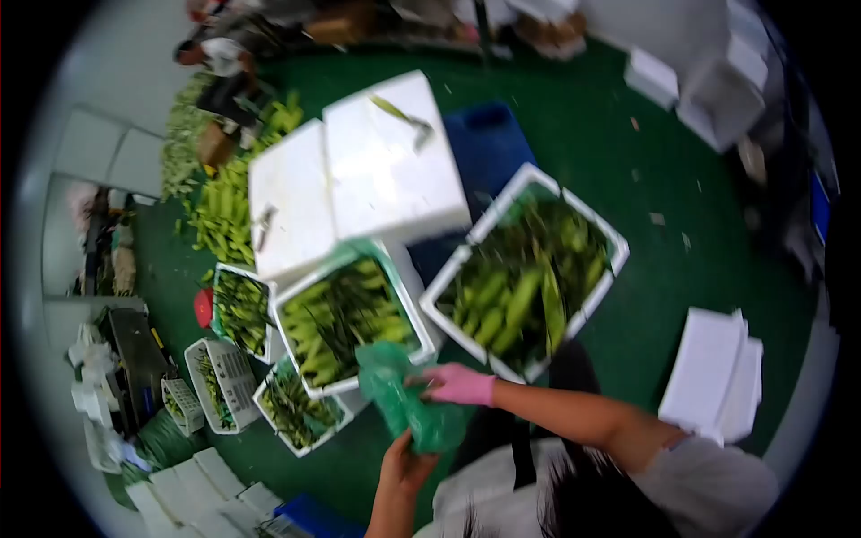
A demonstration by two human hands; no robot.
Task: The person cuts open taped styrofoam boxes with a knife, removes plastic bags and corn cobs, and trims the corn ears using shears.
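A crumpled green plastic bag is between my two hands, in front of my body. My bare left hand grips its lower edge, with the fingers partly hidden by the film. My right hand, in a pink glove, pinches the bag from the right side. Just beyond the bag stands a white foam box lined with green film and full of green corn ears. To its right, close to my right forearm, is another foam box with husked-leaf corn and dark leaves.
Large white foam boxes stand ahead beside a blue pallet. Smaller crates of corn are at the left. Loose corn lies on the green floor near a crouching person. White foam lids lie at the right.
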